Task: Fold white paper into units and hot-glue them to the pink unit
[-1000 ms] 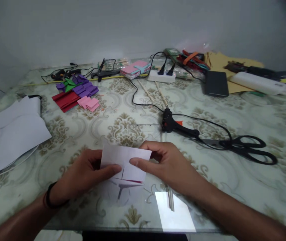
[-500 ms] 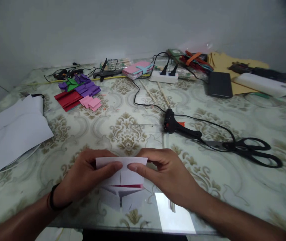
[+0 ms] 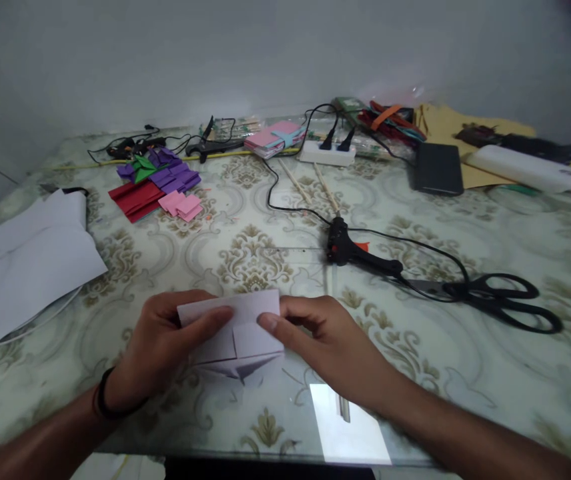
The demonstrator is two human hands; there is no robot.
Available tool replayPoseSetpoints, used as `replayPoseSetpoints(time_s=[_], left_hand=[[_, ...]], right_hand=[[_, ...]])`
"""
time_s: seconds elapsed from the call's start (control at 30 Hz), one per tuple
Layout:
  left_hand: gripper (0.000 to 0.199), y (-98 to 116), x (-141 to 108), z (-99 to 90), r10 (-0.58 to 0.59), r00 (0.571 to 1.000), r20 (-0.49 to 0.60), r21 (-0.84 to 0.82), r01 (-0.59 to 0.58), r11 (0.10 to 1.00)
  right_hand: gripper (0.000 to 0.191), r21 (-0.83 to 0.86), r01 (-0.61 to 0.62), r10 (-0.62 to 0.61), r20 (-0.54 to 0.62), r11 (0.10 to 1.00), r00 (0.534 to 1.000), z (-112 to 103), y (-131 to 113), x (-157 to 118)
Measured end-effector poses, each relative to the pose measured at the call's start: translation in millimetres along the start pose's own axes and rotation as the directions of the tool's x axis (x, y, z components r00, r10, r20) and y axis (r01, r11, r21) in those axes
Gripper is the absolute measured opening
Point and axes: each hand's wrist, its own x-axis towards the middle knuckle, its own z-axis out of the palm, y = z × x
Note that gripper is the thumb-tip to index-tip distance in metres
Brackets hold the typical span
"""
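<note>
A folded piece of white paper [image 3: 255, 340] is held over the front of the table, tilted with its right side higher. My left hand [image 3: 173, 343] is closed on its left side, thumb across the front face and fingers behind. At the right edge my right hand [image 3: 323, 340] pinches the same paper, thumb in front. A vertical slit and a horizontal fold line show on the paper's face. The fingers behind the paper are mostly hidden. Below it, the glossy tabletop carries its reflection.
A black glue gun [image 3: 340, 243] and black scissors [image 3: 490, 297] lie right of centre. White sheets [image 3: 30, 260] cover the left side. Folded purple [image 3: 175, 177], red [image 3: 135, 199] and pink papers [image 3: 181, 205] sit back left. A power strip [image 3: 328, 153] stands near the wall.
The paper has tilted, its right side rising, and shifted slightly left. The pink strip at its lower edge no longer shows. My right thumb has moved nearer the paper's right edge.
</note>
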Motion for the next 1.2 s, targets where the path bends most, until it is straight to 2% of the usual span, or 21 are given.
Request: replayPoseSetpoints(time_s=[0.1,0.23,0.3,0.47,0.57,0.7,0.77,0.83,1.03,1.1,1.2], left_hand=[[0.033,0,4,-4.6,-0.06,0.998,0.011,-0.004,0.06,0.998],[0.033,0,13,-9.4,-0.095,0.98,0.172,0.105,0.078,0.991],[0.036,-1,16,-10.0,-0.111,0.97,0.216,0.158,0.077,0.984],[0.039,-6,19,-10.6,-0.123,0.974,0.192,0.217,0.08,0.973],[0.039,-7,21,-13.1,-0.11,0.969,0.22,0.204,0.064,0.977],[0.039,-5,23,-14.5,-0.145,0.903,0.405,0.224,0.056,0.973],[0.039,-3,22,-13.5,-0.168,0.878,0.448,0.252,0.056,0.966],[0.04,-2,21,-12.2,-0.181,0.877,0.444,0.28,0.056,0.958],[0.044,-6,18,-11.7,-0.14,0.935,0.327,0.348,0.018,0.937],[0.043,-7,18,-12.2,-0.136,0.936,0.326,0.332,0.021,0.943],[0.039,-4,18,-11.8,-0.136,0.909,0.393,0.287,0.019,0.958]], right_hand=[[0.046,0.034,-0.045,0.044,0.016,0.998,0.999,-1,3,3],[0.046,0.112,-0.125,0.119,0.054,0.986,0.991,-4,6,7],[0.046,0.15,-0.163,0.153,0.078,0.975,0.985,-6,8,9],[0.049,0.1,-0.179,0.157,0.195,0.979,0.968,-9,13,13],[0.048,0.051,-0.148,0.136,0.185,0.988,0.973,-9,15,14],[0.049,-0.055,-0.073,0.08,0.131,0.996,0.988,-8,14,11],[0.048,-0.102,-0.048,0.06,0.127,0.994,0.99,-6,13,9],[0.046,-0.117,-0.029,0.043,0.122,0.993,0.992,-5,12,8],[0.044,-0.081,-0.023,0.029,0.08,0.996,0.996,-3,10,5],[0.046,-0.082,-0.011,0.017,0.078,0.997,0.997,-4,10,5],[0.047,-0.094,0.005,0.006,0.114,0.996,0.993,-5,10,5]])
